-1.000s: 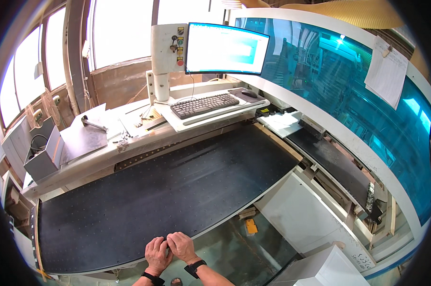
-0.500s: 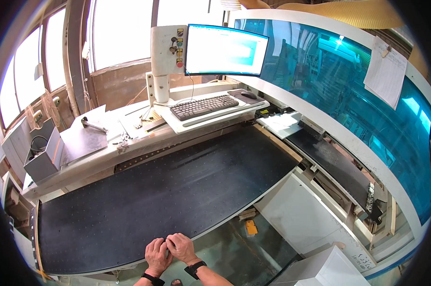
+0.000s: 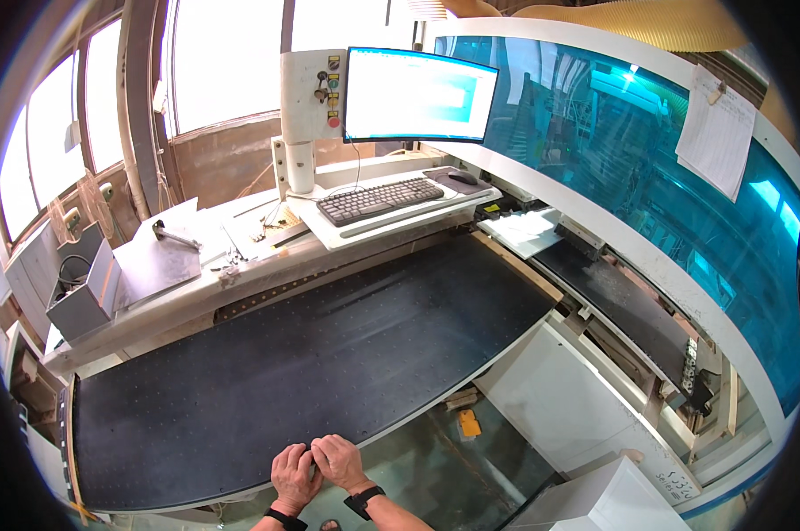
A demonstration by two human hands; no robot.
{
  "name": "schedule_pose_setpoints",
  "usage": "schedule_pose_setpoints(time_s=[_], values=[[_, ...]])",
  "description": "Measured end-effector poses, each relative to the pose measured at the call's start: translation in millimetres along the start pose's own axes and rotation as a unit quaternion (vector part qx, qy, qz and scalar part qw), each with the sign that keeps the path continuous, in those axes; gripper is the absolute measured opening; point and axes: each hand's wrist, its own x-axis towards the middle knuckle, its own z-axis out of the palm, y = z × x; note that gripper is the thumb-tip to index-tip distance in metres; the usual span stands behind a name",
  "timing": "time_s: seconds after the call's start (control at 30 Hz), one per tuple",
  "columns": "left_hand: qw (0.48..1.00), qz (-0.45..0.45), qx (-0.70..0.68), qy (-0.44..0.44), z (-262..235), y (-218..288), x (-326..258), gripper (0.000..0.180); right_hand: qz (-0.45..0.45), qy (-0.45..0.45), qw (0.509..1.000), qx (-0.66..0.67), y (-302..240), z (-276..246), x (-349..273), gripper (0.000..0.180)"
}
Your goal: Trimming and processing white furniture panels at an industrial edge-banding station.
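My left hand and my right hand are together at the near edge of a long black table dotted with small holes. The fingers of both hands are curled, their tips meeting over the edge. Between the thumbs shows a small dark patch; whether it is an object I cannot tell. Each wrist wears a black band.
Beyond the table are a keyboard, a mouse and a lit monitor beside a button panel. A blue-windowed machine rises at right. A grey box stands at left, a white cabinet near right.
The view has shifted very slightly. My hands keep the same place and grip at the table edge.
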Motion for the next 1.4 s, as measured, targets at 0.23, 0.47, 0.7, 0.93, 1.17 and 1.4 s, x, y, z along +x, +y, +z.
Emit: schedule_pose_setpoints(time_s=[0.23,0.47,0.7,0.93,1.17,1.4], values=[[1.000,0.001,-0.012,-0.001,0.3,-0.5,-1.0,0.040,-0.011,0.001,1.000,0.011,0.0,-1.2,0.0,0.012],[1.000,0.000,-0.010,-0.001,1.8,-1.8,-1.8,0.040,-0.011,0.000,1.000,0.014,-0.7,-0.9,0.5,0.013],[1.000,0.001,-0.009,0.002,2.0,-1.3,-1.5,0.040,-0.011,0.005,1.000,0.011,0.9,0.5,-0.4,0.012],[1.000,0.002,-0.011,0.003,0.2,-0.4,-0.3,0.040,-0.007,0.004,1.000,0.006,0.4,0.5,-0.5,0.012],[1.000,0.001,-0.010,0.000,1.5,-1.1,-0.5,0.041,-0.001,0.004,1.000,0.007,0.8,1.7,-0.6,0.011],[1.000,0.004,-0.007,0.003,3.8,-1.8,-1.0,0.041,0.002,0.001,1.000,0.004,0.4,0.1,0.3,0.009]])
